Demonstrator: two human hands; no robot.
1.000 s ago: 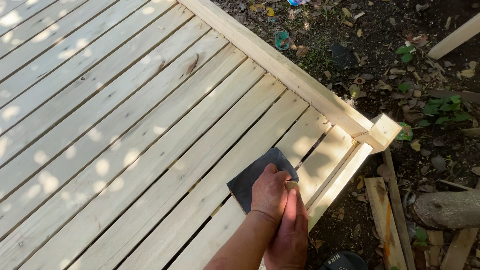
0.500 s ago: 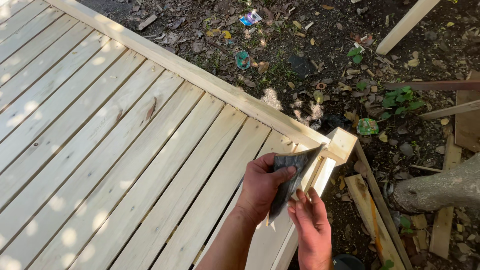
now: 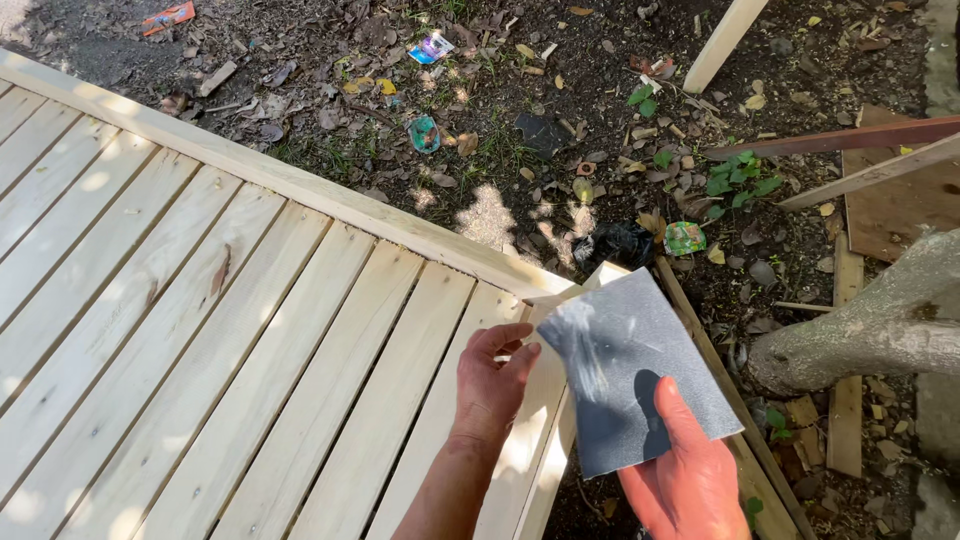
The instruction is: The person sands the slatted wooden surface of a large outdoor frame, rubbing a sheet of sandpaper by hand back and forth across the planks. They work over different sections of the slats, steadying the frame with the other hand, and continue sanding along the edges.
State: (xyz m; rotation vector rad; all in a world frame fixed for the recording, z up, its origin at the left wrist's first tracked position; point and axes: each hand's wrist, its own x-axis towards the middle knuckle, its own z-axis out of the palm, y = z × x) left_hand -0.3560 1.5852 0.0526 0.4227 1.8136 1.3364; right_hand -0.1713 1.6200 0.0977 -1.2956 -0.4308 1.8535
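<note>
**Sandpaper sheet raised over the corner of the slatted panel**

The grey rectangular sheet of sandpaper is held up off the pale slatted wooden panel, its abrasive face turned towards the camera, with a whitish dusty smear across its upper left part. It hangs over the panel's far right corner, where the raised edge rail meets the end of the boards. Held flat and lifted in this way, the face is open to view; that reading is a judgement from its angle only.

The right hand grasps the sheet at its lower edge, thumb pressed on the front, the other fingers hidden behind the paper. The grip is a pinch, not a fist.

The left hand is half curled, fingers bent, its fingertips close to the sheet's left edge. Whether they touch the paper or only rest on the board beneath cannot be told. It holds nothing clearly.

The panel lies tilted across the frame in dappled sunlight. Beyond it is bare ground with dry leaves, small litter and green weeds. A thick grey tree root or trunk lies to the right, with loose timber offcuts just beside it and a long pale batten further off.
</note>
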